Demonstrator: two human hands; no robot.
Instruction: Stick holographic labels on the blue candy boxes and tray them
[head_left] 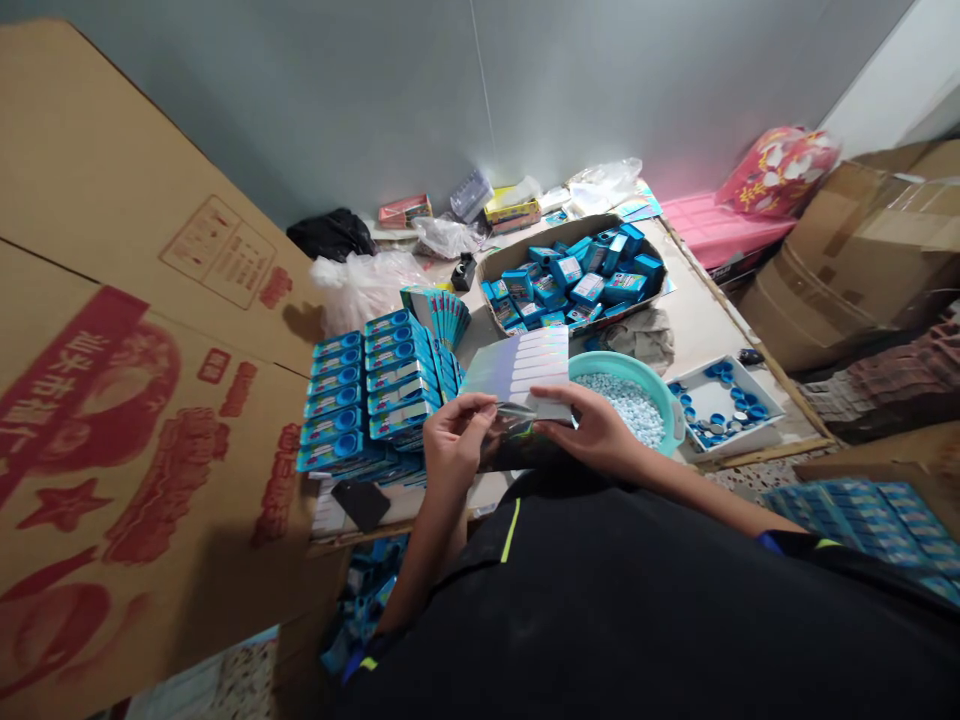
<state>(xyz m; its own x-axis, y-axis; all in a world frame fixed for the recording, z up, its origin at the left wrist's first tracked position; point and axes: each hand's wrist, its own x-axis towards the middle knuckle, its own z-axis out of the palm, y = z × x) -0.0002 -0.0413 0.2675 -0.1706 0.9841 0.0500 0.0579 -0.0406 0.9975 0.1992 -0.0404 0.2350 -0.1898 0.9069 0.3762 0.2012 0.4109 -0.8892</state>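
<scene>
A pale, shiny folded card sheet (517, 365) with long white strips is held up in front of my body, over the table. My left hand (457, 440) pinches its lower left part between thumb and fingers. On the right, my right hand (581, 425) grips the lower right part, thumb beneath and fingers on top. A dark gap shows between the layers near my thumbs. Stacked blue printed cards (401, 375) stand left of the sheet, with a fanned bunch of cards (442, 315) behind them.
A carton of small blue boxes (589, 285) sits behind the sheet. To the right are a turquoise basin (675, 425) of pale beads and a white tray (769, 405) with blue round pieces. A tall cardboard box (255, 340) borders the left. Plastic bags (367, 285) lie at the back.
</scene>
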